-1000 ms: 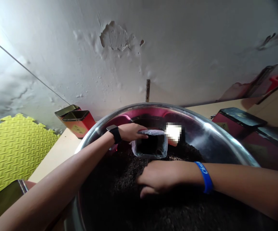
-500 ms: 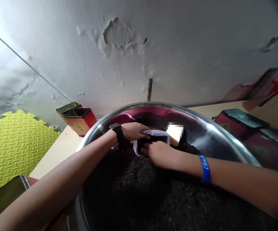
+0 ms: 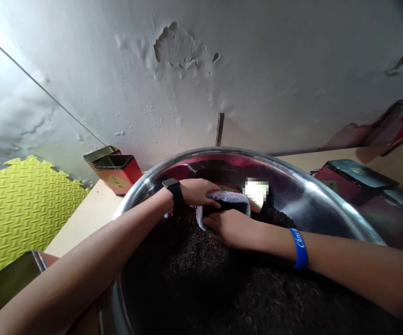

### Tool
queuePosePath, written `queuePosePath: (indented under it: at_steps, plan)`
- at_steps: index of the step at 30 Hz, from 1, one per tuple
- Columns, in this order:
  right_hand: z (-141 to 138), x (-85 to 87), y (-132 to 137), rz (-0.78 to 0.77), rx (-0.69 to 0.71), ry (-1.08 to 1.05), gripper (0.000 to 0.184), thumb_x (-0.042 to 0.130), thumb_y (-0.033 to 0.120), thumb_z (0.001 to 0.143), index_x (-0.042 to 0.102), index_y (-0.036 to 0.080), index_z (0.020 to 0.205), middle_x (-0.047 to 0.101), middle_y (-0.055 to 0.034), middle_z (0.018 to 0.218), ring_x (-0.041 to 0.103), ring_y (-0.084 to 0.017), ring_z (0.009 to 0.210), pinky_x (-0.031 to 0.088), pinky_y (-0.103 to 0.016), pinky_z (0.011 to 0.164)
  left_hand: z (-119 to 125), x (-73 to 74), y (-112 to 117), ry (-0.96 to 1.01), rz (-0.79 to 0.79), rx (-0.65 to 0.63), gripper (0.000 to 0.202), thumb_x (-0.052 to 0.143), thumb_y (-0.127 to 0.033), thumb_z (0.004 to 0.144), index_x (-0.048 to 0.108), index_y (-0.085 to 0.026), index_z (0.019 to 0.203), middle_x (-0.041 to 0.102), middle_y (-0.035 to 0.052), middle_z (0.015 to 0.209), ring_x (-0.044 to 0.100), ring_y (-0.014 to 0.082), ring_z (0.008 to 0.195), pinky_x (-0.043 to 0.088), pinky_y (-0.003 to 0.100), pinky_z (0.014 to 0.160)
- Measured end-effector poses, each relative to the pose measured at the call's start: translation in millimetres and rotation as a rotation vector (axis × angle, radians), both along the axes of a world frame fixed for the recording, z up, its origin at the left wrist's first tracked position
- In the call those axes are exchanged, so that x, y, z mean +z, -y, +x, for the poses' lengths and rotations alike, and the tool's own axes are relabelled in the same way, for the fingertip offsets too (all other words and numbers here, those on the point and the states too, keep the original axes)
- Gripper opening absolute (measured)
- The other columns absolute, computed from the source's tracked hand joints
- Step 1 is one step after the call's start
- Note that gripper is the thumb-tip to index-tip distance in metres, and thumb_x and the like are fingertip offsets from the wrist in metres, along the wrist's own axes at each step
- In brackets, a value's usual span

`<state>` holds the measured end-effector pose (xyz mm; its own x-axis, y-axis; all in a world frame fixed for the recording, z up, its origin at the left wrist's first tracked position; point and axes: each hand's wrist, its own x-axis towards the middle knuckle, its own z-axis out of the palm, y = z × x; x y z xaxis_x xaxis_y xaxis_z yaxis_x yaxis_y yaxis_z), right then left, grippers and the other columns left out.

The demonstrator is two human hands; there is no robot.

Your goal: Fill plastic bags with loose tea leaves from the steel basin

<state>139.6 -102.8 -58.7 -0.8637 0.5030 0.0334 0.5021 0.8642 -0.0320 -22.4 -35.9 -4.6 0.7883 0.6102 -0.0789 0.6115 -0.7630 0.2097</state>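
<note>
A wide metal basin (image 3: pixel 313 186) holds a heap of dark, dry shredded leaves (image 3: pixel 201 256), which look like loose tea. At its far side a clear plastic bag (image 3: pixel 234 197) lines the mouth of a tin, with a dark inside. My left hand (image 3: pixel 199 191), wearing a black watch, is closed on the far left rim, thumb over the plastic. My right hand (image 3: pixel 234 228), with a blue wristband, lies across the near edge of the bag, fingers curled at its left side. Those fingertips are partly hidden. Beside the bag, a pale blurred-out patch covers part of an orange-red object (image 3: pixel 257 204).
Red open tins (image 3: pixel 119 174) stand left of the basin on a pale tabletop (image 3: pixel 77 216). More dark red tins (image 3: pixel 351 179) are at the right. Another open tin (image 3: pixel 9 288) sits at lower left, near yellow foam matting (image 3: pixel 30 209). A peeling wall (image 3: pixel 257 83) rises behind.
The view has shifted slightly, so most things appear a little further right. Both hands stay at the plastic-lined mouth, with the right hand's fingers slightly shifted along the near edge.
</note>
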Motion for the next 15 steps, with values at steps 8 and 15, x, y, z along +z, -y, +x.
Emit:
queuePosePath:
  at_steps: [8, 15]
  plan:
    - [1.6, -7.6, -1.3, 0.015, -0.007, -0.012, 0.026, 0.045, 0.035, 0.079, 0.051, 0.015, 0.094, 0.055, -0.0081, 0.087, 0.052, -0.017, 0.076, 0.038, -0.030, 0.065, -1.6, -1.8, -1.7, 0.010, -0.013, -0.022, 0.058, 0.049, -0.060, 0.072, 0.049, -0.023, 0.116, 0.056, 0.0046, 0.115, 0.052, 0.0202, 0.099, 0.038, 0.027, 0.081]
    - [3.2, -6.4, 0.0, 0.005, -0.012, 0.002, 0.028, 0.044, 0.036, 0.080, 0.051, 0.014, 0.097, 0.055, -0.0094, 0.089, 0.052, -0.018, 0.077, 0.039, -0.030, 0.066, 0.4, -0.6, -0.9, 0.010, 0.009, -0.057, 0.055, 0.050, -0.056, 0.074, 0.048, -0.021, 0.116, 0.054, 0.0057, 0.116, 0.052, 0.0202, 0.100, 0.038, 0.027, 0.080]
